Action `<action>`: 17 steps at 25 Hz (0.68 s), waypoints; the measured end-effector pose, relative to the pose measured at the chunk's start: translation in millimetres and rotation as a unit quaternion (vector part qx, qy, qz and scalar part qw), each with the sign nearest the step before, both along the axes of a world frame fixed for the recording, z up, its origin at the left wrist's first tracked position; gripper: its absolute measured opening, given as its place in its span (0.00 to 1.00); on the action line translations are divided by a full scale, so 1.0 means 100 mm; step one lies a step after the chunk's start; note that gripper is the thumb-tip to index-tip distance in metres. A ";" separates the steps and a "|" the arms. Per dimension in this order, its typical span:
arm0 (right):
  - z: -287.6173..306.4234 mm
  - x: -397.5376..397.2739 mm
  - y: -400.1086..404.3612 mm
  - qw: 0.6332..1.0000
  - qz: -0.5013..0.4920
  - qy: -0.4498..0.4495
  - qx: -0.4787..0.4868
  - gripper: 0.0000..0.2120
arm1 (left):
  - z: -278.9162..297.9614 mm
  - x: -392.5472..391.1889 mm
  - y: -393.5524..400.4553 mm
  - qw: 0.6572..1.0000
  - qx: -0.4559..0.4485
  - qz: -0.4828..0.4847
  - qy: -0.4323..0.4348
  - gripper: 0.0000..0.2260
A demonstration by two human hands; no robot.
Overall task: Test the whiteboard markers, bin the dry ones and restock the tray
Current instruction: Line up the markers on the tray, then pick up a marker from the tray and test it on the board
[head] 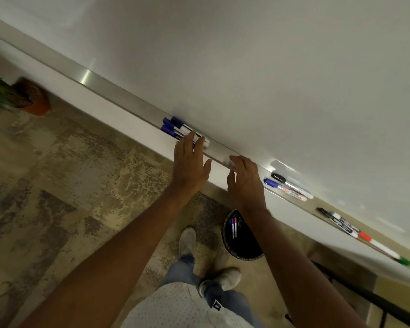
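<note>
A metal marker tray (118, 93) runs diagonally under the whiteboard (246, 67). A bunch of blue-capped markers (173, 127) lies in the tray, and my left hand (191, 162) reaches over them with straight fingers touching their white barrels. My right hand (245, 179) hovers at the tray edge just to the right, fingers relaxed and holding nothing. Further right lie a black and a blue marker (287, 185), then several more markers (362, 235) with black, red and green caps. A black bin (242, 237) on the floor below holds two markers.
A potted plant (21, 95) stands on the floor at the left by the wall. My feet (208, 261) stand on the mottled carpet next to the bin. A dark frame (365, 297) sits low at the right.
</note>
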State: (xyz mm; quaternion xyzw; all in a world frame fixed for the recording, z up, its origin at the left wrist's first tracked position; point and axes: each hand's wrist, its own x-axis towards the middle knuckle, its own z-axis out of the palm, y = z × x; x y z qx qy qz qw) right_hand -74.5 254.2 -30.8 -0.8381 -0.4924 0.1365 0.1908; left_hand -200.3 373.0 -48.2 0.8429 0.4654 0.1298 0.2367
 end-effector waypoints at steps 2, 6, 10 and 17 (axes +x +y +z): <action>0.02 0.07 -0.19 0.999 -0.032 0.008 -0.008 0.19 | 0.03 0.11 -0.24 1.000 0.001 -0.031 0.000 0.28; 0.03 0.26 -0.65 0.997 -0.079 0.003 -0.010 0.20 | 0.03 0.37 -0.73 0.993 -0.001 -0.120 0.018 0.27; -0.02 0.50 -1.08 0.991 -0.133 0.002 -0.018 0.20 | 0.01 0.64 -1.08 0.983 0.002 -0.181 0.017 0.25; -0.11 0.88 -1.49 0.982 -0.189 -0.004 -0.018 0.19 | -0.06 1.10 -1.23 0.976 0.005 -0.213 0.045 0.22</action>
